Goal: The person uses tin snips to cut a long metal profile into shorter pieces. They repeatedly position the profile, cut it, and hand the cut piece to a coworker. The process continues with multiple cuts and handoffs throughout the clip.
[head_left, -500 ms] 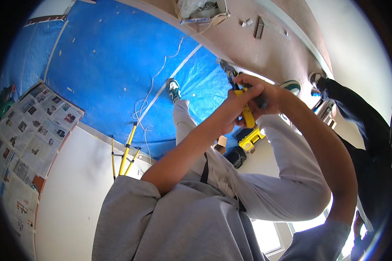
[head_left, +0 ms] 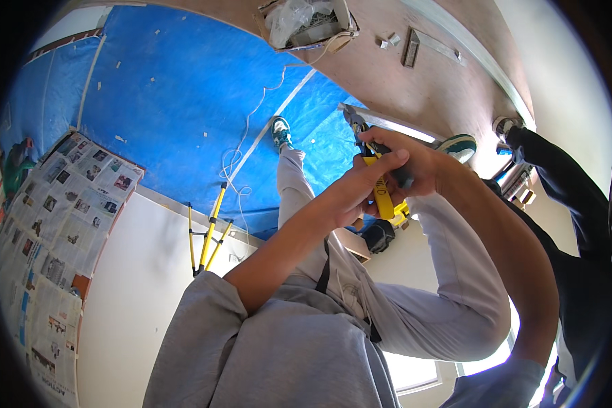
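Strong daylight fills the room, coming chiefly from five o'clock, where the window is overexposed to white. Glare brightens the metal strip toward two o'clock, while sheen and creases show on the blue sheet near twelve. The grey shirt at six sits in softer shade; a co-worker's dark clothing past three loses detail. Fisheye distortion bends edges toward the blackened rim, with bluish flare at four. The left hand and right hand look fairly sharp.
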Available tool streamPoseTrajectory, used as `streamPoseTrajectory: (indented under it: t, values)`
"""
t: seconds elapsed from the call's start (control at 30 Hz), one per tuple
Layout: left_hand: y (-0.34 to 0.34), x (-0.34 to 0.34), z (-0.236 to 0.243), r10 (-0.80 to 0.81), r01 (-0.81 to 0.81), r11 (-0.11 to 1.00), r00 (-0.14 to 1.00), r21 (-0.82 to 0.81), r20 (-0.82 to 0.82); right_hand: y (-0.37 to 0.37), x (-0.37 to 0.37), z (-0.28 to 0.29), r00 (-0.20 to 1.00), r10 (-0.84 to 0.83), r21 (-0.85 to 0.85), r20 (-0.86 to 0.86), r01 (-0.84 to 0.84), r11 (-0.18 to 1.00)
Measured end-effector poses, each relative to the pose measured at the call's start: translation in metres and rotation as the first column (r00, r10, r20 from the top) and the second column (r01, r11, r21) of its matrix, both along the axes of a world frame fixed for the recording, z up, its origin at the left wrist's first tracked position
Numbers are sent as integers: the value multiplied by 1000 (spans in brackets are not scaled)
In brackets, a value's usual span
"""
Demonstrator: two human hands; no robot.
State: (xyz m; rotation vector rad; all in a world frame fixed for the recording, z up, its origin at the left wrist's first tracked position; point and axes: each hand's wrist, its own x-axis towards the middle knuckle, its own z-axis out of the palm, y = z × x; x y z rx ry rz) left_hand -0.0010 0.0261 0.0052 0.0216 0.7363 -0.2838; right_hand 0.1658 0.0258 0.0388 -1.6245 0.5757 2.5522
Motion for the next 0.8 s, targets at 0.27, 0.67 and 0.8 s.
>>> streamPoseTrajectory:
  t: [0.27,0.67,0.8]
  values:
    - [-7,-5,4,148,-150,988,987,32,55,-23,4,-18,989,5,136,-149,15,991]
    - [-18,-32,-4,72,-72,997,997,-3,34,-39,-28,-11,985,-167,95,-50,171,981]
    - [-30,-45,-17,43,-50,993,996,108,72,-53,-46,-20,990,-127,116,62,120,986]
